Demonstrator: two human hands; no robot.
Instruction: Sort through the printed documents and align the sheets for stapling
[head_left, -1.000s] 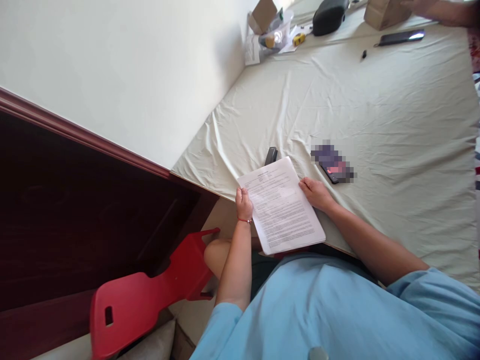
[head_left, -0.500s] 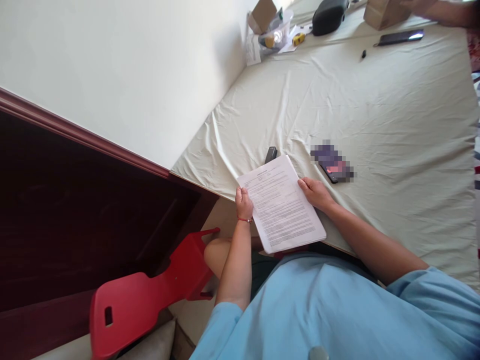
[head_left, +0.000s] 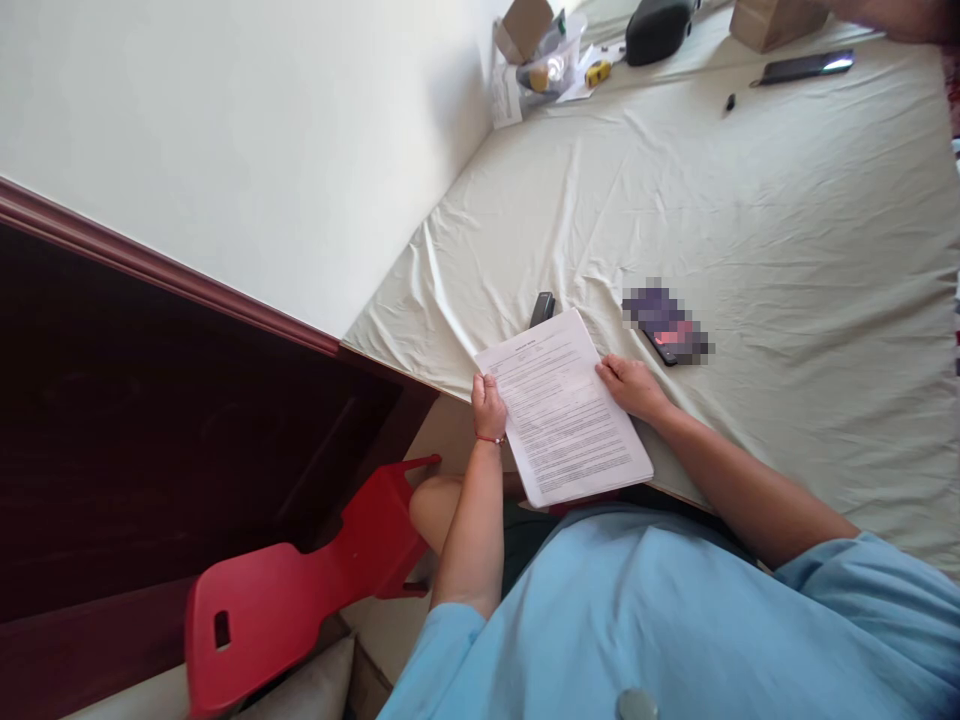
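A stack of printed paper sheets is held tilted over the table's near edge, its text too small to read. My left hand is closed on the stack's left edge. On the opposite edge, my right hand grips it with the thumb on top. Just beyond the top of the sheets lies a small black object, perhaps a stapler, partly hidden by the paper. To the right of the stack a phone with a blurred-out screen rests on the cloth.
A pale cloth covers the table. At the back are a clear plastic container, a yellow tape measure, a black case, a cardboard box, another phone and another person's arm. A red chair stands at lower left.
My hands and the paper stack stay almost still. The other person's arm at the top right has shifted slightly upward, and the view has moved a little.
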